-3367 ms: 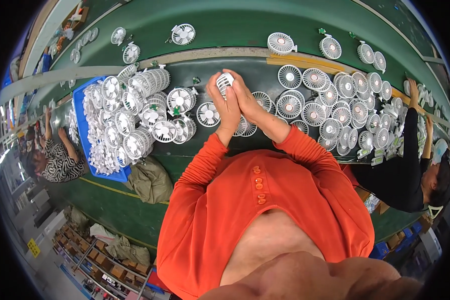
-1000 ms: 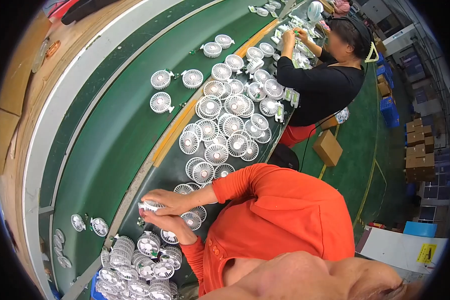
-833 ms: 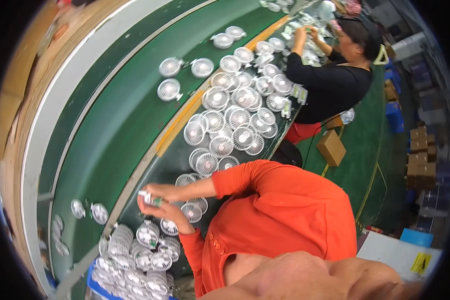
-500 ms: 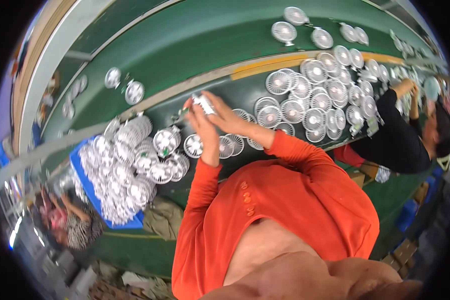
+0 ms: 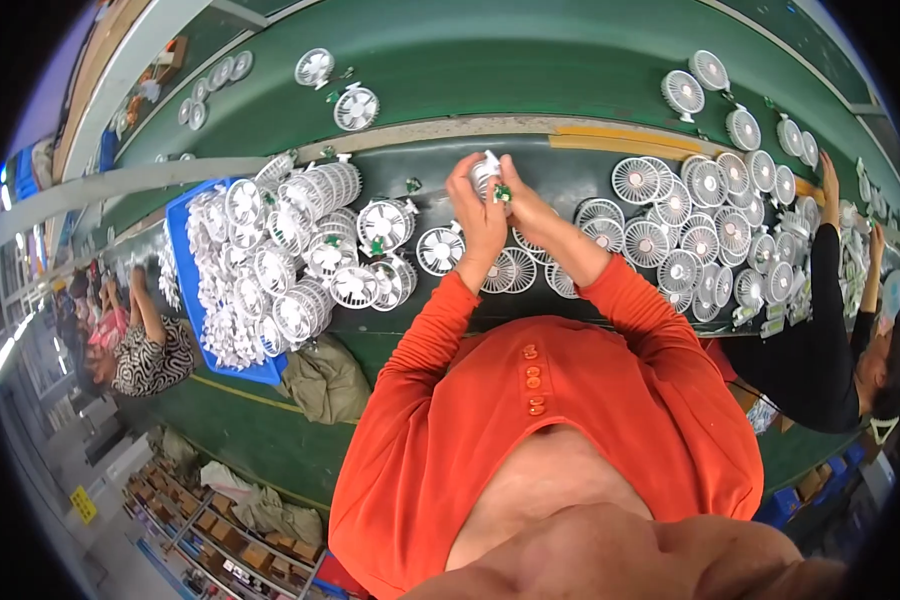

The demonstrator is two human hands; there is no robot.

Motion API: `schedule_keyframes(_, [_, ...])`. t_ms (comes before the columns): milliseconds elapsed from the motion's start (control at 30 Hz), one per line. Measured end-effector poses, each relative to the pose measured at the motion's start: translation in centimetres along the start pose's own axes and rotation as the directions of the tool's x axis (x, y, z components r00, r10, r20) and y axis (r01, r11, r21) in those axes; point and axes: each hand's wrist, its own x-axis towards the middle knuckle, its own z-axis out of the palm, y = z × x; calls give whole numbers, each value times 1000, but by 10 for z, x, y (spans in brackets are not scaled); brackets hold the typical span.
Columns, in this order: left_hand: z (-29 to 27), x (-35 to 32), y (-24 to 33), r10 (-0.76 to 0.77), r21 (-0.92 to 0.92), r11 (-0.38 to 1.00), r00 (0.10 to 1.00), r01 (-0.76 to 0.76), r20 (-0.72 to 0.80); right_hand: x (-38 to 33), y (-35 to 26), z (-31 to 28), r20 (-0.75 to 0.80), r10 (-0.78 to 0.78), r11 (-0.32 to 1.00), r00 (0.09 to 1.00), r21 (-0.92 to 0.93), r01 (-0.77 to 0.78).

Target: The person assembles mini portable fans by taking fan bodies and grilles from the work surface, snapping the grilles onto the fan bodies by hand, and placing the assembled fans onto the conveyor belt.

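Observation:
My left hand [image 5: 478, 222] and my right hand [image 5: 532, 218] meet above the dark bench. Both close round a small white fan part [image 5: 484, 178], its shape partly covered by the fingers. A green circuit board [image 5: 502, 193] shows on it between the two thumbs. Below my left wrist lies a white fan head [image 5: 440, 252] with its blades visible. More fan heads [image 5: 510, 272] lie under my wrists. To the left, stacked fan heads [image 5: 325, 190] and loose ones with green boards sit beside a blue bin [image 5: 181, 235] heaped with white parts.
A wide cluster of white fan heads [image 5: 705, 185] covers the bench to the right. Beyond a ledge [image 5: 450, 128], a green conveyor [image 5: 510, 70] carries spaced fans. One person in black [image 5: 795, 335] works at the right; another in a patterned top [image 5: 155, 350] is at the far left.
The view has turned, so the bench sits more level. My hands have drawn closer together round the white part, which is now more upright with its green board showing.

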Motion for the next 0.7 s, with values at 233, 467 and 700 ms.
schedule_keyframes(233, [10,3,6,-196,-318,932,979,172,-45,3,16,5,-9,-638,679,770,-478,557])
schedule_keyframes(467, [16,31,-30,-42,-51,998,996,39,-77,48,-6,5,-121,-323,938,939,92,335])
schedule_keyframes(700, [-17,112,-61,259,313,905,957,-287,130,78,-71,-79,-428,-587,807,687,-368,461])
